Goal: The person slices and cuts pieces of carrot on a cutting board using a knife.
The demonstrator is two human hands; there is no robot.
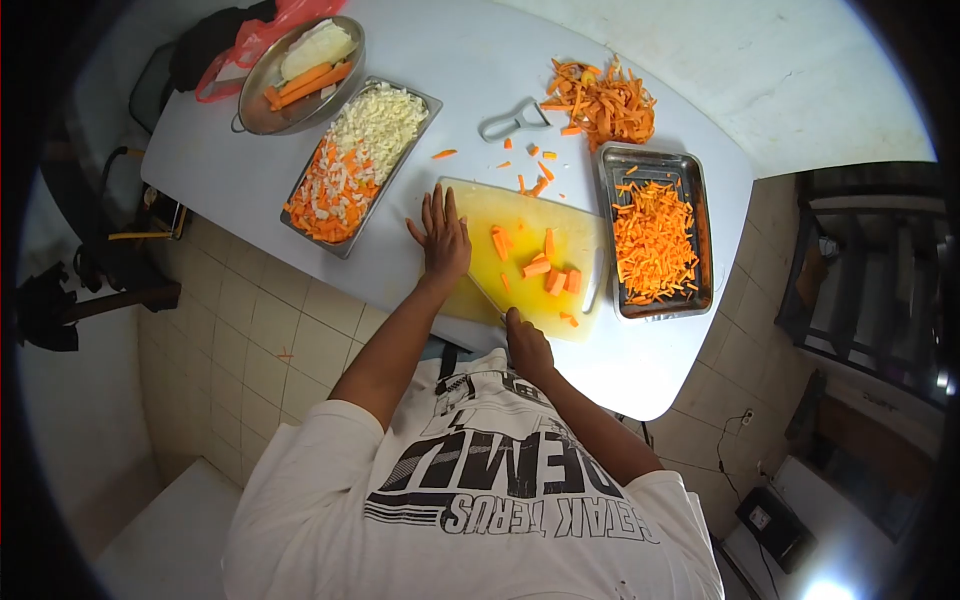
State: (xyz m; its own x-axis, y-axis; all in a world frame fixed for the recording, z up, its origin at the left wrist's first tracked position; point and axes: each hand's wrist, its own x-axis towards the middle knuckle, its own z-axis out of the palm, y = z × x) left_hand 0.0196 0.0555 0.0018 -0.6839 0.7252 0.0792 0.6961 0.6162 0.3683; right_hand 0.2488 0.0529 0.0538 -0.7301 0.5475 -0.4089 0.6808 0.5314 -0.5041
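Observation:
My left hand (440, 238) lies palm down at the left side of a yellow cutting board (570, 222), its fingers stretched out and slightly apart, holding nothing. At the board's near edge, my right hand (528, 345) is closed round the handle of a knife (487, 295). The blade slants across the board up toward my left wrist, where its tip is hard to make out. To the right of the blade lie several cut carrot chunks (537, 267) and thin carrot sticks (549, 242), apart from both hands.
Right of the board stands a metal tray (707, 235) of carrot sticks. Carrot peelings (610, 105) and a peeler (515, 122) lie at the back. On the left are a tray (294, 188) of chopped white and orange vegetables and a metal bowl (255, 95) with whole carrots.

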